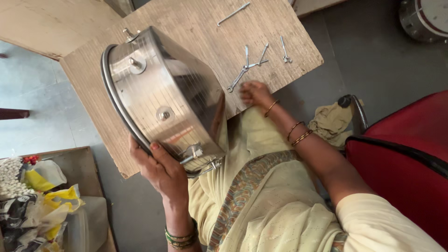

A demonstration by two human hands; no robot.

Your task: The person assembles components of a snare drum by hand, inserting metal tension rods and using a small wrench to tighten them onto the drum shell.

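At frame centre, the left hand [161, 170] clamps the steel drum shell [163, 100] by its rim; rigid, slick, probably heavy. The right hand [253, 92], blurred, grip unclear, nears the spanner [238, 78].

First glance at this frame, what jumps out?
The shiny steel drum shell, tilted on edge at centre left over the wooden board, gripped at its lower rim by the left hand. The right hand rests at the board's near edge, beside the loose metal rods and spanner. A red seat fills the right side.
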